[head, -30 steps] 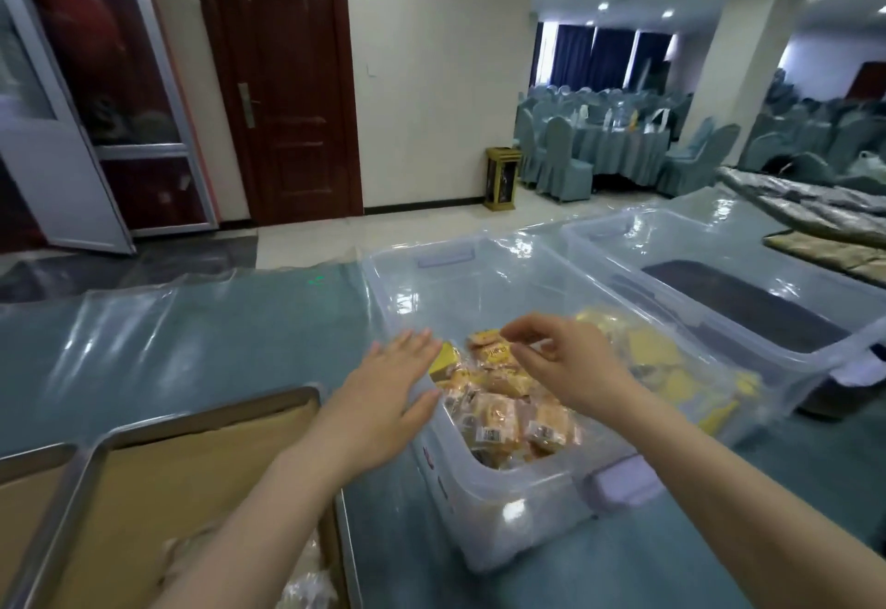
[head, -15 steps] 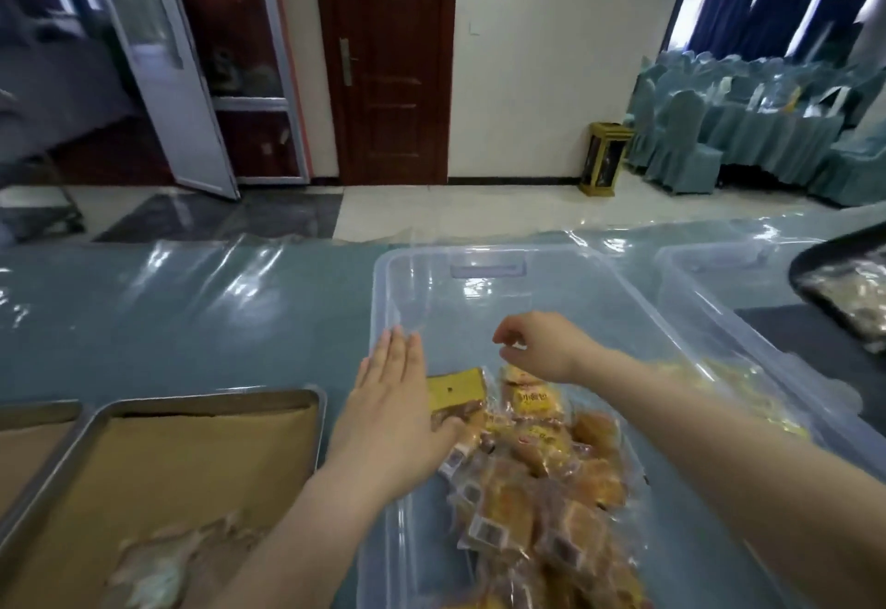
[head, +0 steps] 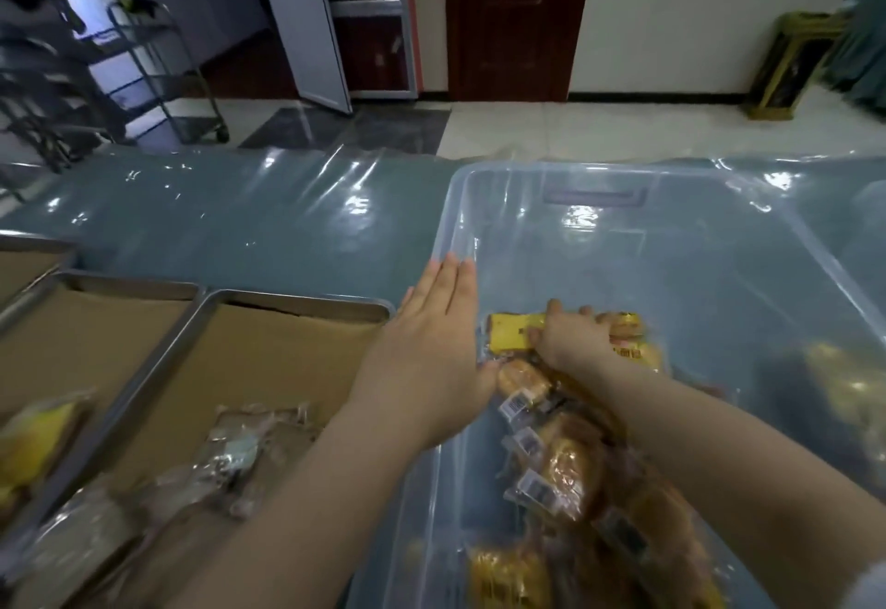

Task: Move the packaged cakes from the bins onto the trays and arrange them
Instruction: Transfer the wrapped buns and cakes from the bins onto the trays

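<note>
Two paper-lined trays sit at the left of the bench, a few packaged cakes already on them. The left hand is flat, fingers straight, over the clear bin's left rim — empty. Inside the bin, the right hand presses down on a yellow packaged cake atop the pile; its grip is hidden.

A clear plastic bin sits on the table, holding a heap of packaged cakes (golden-brown, in clear wrappers with barcode labels) along its near left side. One yellow pack lies flat at the heap's far end. Left of the bin, two metal trays lined with brown paper hold a few wrapped cakes near their front edges.
</note>
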`<state>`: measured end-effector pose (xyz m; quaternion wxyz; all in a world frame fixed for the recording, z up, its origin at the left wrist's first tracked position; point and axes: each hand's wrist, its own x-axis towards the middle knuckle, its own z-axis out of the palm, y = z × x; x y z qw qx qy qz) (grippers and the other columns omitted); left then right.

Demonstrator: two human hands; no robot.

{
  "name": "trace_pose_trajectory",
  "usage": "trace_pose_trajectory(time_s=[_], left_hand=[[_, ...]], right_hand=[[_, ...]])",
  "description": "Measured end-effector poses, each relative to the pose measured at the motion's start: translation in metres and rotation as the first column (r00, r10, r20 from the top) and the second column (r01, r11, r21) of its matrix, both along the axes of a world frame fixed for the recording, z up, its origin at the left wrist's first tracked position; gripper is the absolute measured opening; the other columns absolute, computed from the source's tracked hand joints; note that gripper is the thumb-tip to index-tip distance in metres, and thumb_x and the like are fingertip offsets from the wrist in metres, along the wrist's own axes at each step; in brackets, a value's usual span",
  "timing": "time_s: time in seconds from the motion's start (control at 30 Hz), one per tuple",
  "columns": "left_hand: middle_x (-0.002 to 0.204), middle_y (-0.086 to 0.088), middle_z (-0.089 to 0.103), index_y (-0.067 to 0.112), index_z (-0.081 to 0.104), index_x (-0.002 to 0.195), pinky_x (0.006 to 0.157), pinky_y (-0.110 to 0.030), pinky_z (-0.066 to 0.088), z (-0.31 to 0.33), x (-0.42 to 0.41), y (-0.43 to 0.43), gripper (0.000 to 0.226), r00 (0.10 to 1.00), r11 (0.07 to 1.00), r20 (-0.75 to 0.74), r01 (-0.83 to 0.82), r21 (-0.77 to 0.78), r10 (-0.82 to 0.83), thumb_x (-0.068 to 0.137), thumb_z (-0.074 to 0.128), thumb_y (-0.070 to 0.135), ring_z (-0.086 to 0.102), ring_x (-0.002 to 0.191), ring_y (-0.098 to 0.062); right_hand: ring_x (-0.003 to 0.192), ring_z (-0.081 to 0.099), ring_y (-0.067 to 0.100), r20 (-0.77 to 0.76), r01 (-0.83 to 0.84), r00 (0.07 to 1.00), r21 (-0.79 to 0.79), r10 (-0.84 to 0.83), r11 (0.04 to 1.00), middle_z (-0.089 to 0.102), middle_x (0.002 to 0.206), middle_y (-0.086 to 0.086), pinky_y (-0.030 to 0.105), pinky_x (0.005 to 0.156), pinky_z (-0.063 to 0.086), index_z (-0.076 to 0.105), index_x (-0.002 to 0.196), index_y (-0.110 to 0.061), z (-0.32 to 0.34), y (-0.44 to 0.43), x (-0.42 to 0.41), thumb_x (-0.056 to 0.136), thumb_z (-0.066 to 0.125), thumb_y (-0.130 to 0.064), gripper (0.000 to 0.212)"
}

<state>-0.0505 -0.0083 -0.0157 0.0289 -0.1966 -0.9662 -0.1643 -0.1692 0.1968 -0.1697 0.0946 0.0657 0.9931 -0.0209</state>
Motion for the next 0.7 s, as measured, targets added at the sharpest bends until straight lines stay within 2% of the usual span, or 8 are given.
trace_pose_trajectory(time_s=[0.13, 0.23, 0.33, 0.37, 0.43, 0.6, 0.7], left_hand=[[0.156, 0.002, -0.018, 0.016, -0.018, 0.146, 0.112, -0.025, -0.007, 0.000, 0.000, 0.000, 0.090, 1.000, 1.000, 0.013, -0.006, -0.006, 0.006, 0.090, 0.048, 0.041, -0.019, 0.141, -0.008], [0.156, 0.003, -0.017, 0.016, -0.017, 0.147, 0.110, -0.022, -0.008, 0.000, -0.001, 0.000, 0.090, 1.000, 1.000, 0.010, -0.012, -0.018, 0.012, 0.090, 0.048, 0.041, -0.018, 0.141, -0.007], [0.156, 0.006, -0.016, 0.018, -0.015, 0.147, 0.106, -0.017, -0.009, 0.002, 0.000, 0.000, 0.088, 0.999, 1.000, 0.034, -0.014, 0.013, 0.013, 0.090, 0.047, 0.044, -0.019, 0.137, 0.000], [0.156, 0.007, -0.016, 0.018, -0.015, 0.147, 0.105, -0.017, -0.008, 0.002, 0.001, -0.001, 0.087, 0.999, 1.000, 0.032, -0.014, 0.014, 0.013, 0.091, 0.046, 0.045, -0.020, 0.135, 0.003], [0.156, 0.007, -0.016, 0.019, -0.015, 0.147, 0.105, -0.017, -0.007, 0.002, 0.001, -0.001, 0.086, 1.000, 1.000, 0.014, -0.016, -0.005, 0.016, 0.091, 0.044, 0.046, -0.020, 0.131, 0.006], [0.157, 0.005, -0.015, 0.018, -0.014, 0.148, 0.110, -0.021, -0.003, 0.003, 0.000, 0.000, 0.087, 0.999, 0.998, 0.020, -0.032, -0.055, 0.034, 0.091, 0.046, 0.047, -0.014, 0.141, -0.005], [0.158, 0.002, -0.012, 0.016, -0.011, 0.148, 0.113, -0.024, 0.001, 0.004, 0.001, 0.000, 0.088, 0.999, 0.997, 0.014, -0.035, -0.067, 0.036, 0.091, 0.048, 0.046, -0.012, 0.142, -0.008]], right_hand=[[0.116, 0.046, 0.040, -0.137, -0.058, 0.989, -0.002, 0.058, 0.998, 0.053, 0.123, 0.019, 0.057, 0.101, 0.027, 0.040, 0.127, -0.014, 0.001, -0.009, 0.006, 0.088, 0.047, -0.050, 0.054], [0.107, 0.050, 0.042, -0.153, -0.088, 0.985, -0.095, 0.073, 0.992, 0.046, 0.123, 0.019, 0.047, 0.089, 0.041, 0.038, 0.130, -0.013, 0.010, -0.009, 0.010, 0.090, 0.052, -0.043, 0.051], [0.087, 0.055, 0.039, -0.147, -0.117, 0.986, -0.231, 0.084, 0.966, 0.040, 0.120, 0.019, 0.041, 0.068, 0.043, 0.037, 0.123, -0.010, 0.028, -0.010, 0.014, 0.092, 0.046, -0.011, 0.032], [0.076, 0.053, 0.035, -0.131, -0.108, 0.989, -0.267, 0.075, 0.958, 0.038, 0.118, 0.018, 0.039, 0.062, 0.041, 0.037, 0.120, -0.010, 0.037, -0.010, 0.014, 0.089, 0.043, -0.001, 0.033], [0.067, 0.046, 0.031, -0.128, -0.095, 0.990, -0.335, 0.055, 0.937, 0.035, 0.117, 0.016, 0.039, 0.061, 0.040, 0.037, 0.118, -0.010, 0.057, -0.009, 0.014, 0.084, 0.043, 0.006, 0.038], [0.070, 0.043, 0.032, -0.289, -0.141, 0.957, -0.371, 0.030, 0.918, 0.035, 0.118, 0.013, 0.037, 0.060, 0.036, 0.041, 0.123, -0.016, 0.105, -0.001, 0.027, 0.086, 0.045, 0.000, 0.041], [0.081, 0.051, 0.036, -0.375, -0.192, 0.926, -0.386, 0.037, 0.902, 0.037, 0.122, 0.009, 0.039, 0.067, 0.042, 0.042, 0.127, -0.020, 0.131, 0.005, 0.045, 0.089, 0.045, -0.006, 0.040]])
